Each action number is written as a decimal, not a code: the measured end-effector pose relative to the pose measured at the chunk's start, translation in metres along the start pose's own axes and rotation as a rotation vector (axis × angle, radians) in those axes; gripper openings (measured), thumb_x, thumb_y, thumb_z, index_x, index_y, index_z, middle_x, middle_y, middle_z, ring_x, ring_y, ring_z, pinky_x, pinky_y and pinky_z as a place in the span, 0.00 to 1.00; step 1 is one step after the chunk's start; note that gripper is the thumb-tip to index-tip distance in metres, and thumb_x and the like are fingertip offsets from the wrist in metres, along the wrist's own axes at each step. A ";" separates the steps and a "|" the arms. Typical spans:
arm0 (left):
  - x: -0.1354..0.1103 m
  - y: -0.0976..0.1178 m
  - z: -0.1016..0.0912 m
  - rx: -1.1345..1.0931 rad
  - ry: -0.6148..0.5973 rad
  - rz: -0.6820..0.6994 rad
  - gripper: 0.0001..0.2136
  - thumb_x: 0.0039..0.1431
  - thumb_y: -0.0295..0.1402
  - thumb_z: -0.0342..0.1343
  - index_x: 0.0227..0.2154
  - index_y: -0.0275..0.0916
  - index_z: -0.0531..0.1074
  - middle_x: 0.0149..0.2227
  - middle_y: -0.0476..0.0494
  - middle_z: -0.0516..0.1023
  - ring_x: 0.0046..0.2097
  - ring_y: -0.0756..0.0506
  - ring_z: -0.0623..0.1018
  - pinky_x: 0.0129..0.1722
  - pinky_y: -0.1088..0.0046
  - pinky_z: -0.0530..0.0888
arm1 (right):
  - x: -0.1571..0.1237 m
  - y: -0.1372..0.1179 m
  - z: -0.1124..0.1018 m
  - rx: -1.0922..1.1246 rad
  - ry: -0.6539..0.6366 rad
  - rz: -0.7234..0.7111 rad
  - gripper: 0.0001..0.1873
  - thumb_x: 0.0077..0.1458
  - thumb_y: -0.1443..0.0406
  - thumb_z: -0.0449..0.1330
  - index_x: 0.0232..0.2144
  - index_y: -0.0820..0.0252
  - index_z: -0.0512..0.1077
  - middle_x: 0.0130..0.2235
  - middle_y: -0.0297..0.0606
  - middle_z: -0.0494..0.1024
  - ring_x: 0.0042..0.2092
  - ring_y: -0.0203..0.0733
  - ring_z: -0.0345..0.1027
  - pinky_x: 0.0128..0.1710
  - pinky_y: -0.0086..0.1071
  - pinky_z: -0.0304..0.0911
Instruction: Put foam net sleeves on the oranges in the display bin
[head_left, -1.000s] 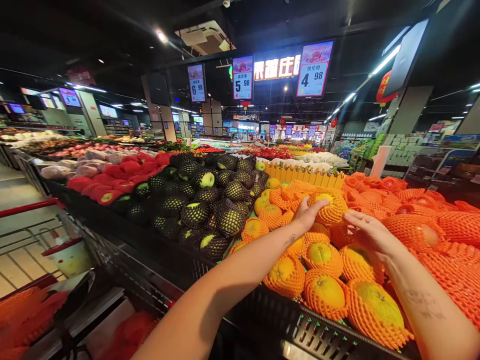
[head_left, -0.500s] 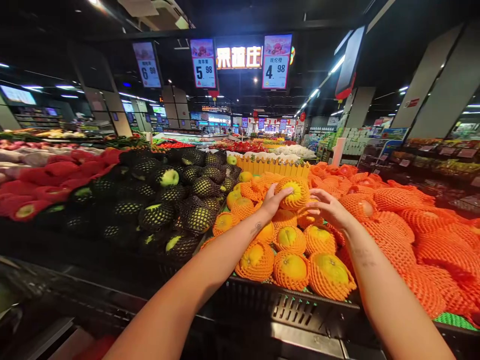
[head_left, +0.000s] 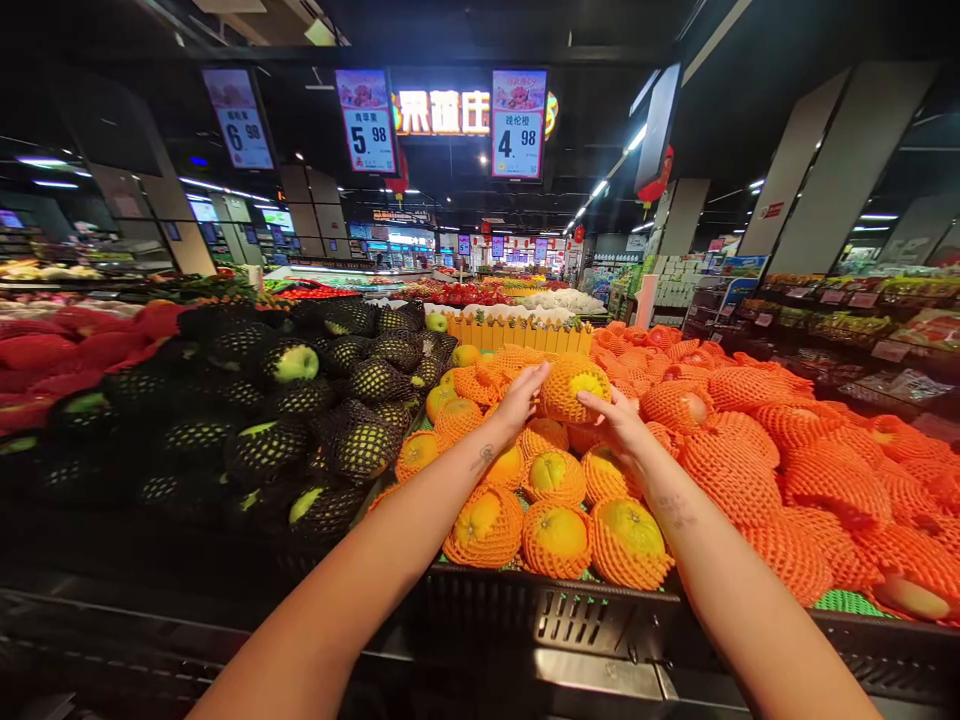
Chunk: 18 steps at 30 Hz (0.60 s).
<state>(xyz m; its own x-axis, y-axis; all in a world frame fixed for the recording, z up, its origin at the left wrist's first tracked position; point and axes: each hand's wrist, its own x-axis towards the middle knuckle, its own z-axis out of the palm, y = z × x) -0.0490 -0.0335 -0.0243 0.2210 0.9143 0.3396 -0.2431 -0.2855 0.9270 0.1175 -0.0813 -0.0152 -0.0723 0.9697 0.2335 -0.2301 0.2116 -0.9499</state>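
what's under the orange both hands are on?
More netted oranges, stacked in the crate. The orange, cupped by left hand and right hand, hides its contact points; the crate floor is covered.

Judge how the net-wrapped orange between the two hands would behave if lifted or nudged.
The orange looks round and sits atop the pile, so it would probably roll if nudged. Its foam net likely gives the left hand and right hand grip, cushioning it.

Right hand (head_left: pixel 619 424) newly against the netted orange (head_left: pixel 571 386), opposite left hand (head_left: pixel 517 400).
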 end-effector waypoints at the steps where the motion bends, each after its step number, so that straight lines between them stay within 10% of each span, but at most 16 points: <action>1: 0.003 0.001 -0.002 -0.007 0.005 0.035 0.18 0.54 0.50 0.61 0.33 0.38 0.70 0.35 0.47 0.74 0.38 0.48 0.75 0.38 0.75 0.71 | 0.000 0.000 0.000 0.015 0.011 -0.002 0.30 0.38 0.57 0.74 0.45 0.52 0.70 0.53 0.39 0.77 0.53 0.50 0.72 0.42 0.40 0.75; 8: -0.007 0.016 -0.006 0.198 0.048 0.262 0.12 0.57 0.39 0.58 0.39 0.37 0.69 0.43 0.40 0.74 0.44 0.46 0.75 0.45 0.72 0.72 | 0.001 -0.006 -0.002 0.038 0.067 -0.023 0.34 0.37 0.47 0.69 0.45 0.54 0.68 0.50 0.45 0.78 0.52 0.55 0.73 0.39 0.42 0.75; 12: -0.032 0.042 0.006 0.597 -0.230 0.556 0.39 0.50 0.39 0.67 0.64 0.44 0.57 0.68 0.36 0.55 0.65 0.36 0.64 0.61 0.61 0.66 | 0.001 -0.010 -0.002 0.006 0.131 -0.102 0.39 0.39 0.42 0.67 0.48 0.54 0.65 0.51 0.47 0.76 0.52 0.54 0.72 0.42 0.42 0.74; 18: 0.001 0.077 0.037 0.962 -0.211 0.637 0.40 0.43 0.36 0.69 0.61 0.42 0.61 0.60 0.37 0.68 0.59 0.35 0.70 0.61 0.59 0.65 | 0.002 -0.024 -0.021 -0.173 0.142 -0.219 0.42 0.47 0.32 0.53 0.51 0.55 0.60 0.53 0.50 0.72 0.55 0.54 0.70 0.51 0.45 0.68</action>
<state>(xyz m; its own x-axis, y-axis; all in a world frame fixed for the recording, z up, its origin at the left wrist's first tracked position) -0.0327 -0.0655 0.0530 0.4909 0.4875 0.7221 0.4277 -0.8569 0.2877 0.1435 -0.0818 0.0033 0.0998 0.9033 0.4171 -0.0558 0.4236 -0.9041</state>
